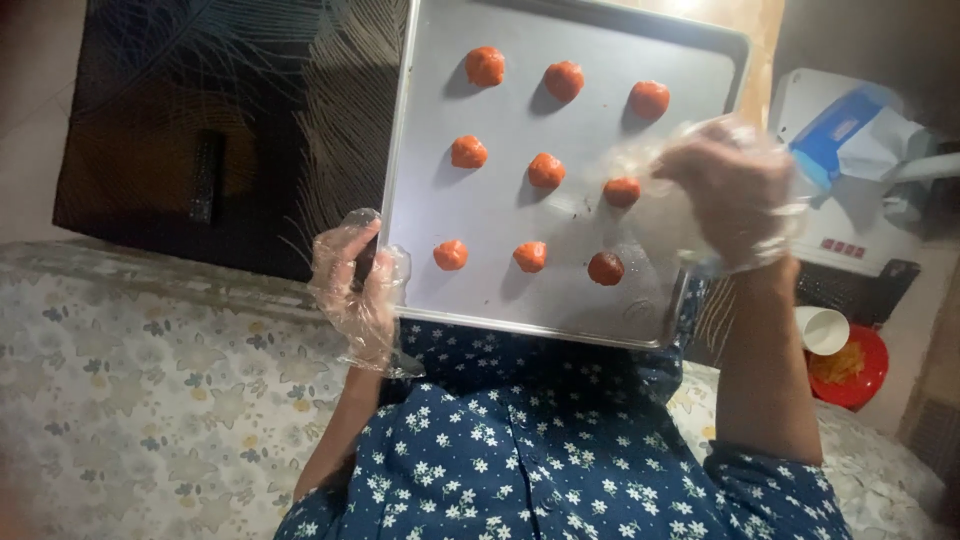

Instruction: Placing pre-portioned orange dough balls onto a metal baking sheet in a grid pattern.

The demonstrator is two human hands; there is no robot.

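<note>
Crinkled clear plastic gloves cover both our hands. Our left hand (358,290) is closed on the near left corner of the baking tray (500,290), thumb laid over the raised rim and fingers tucked beneath, the loose film bunching at the wrist. Our right hand (728,190) hovers over the tray's right edge with its fingers curled loosely inward; the glove blurs there, and we cannot tell whether it grips the rim or anything else. Between the hands the tray is a flat, dull grey metal sheet with rounded corners and a low rolled lip, tilted away from us. Nine small orange dough balls (546,170) sit on it in three rows of three, each roughly rounded with a rough, crumbly surface and well apart from its neighbours; the right one of the middle row lies just beside our right fingertips. Below the tray is our dark blue dress (520,450), soft cloth sprinkled with tiny white flowers. Left of it spreads a pale flowered cloth (150,380). Beyond, a glossy black panel (220,130) reflects light. Far right, a white paper cup (822,330) leans on a red bowl (852,370).
</note>
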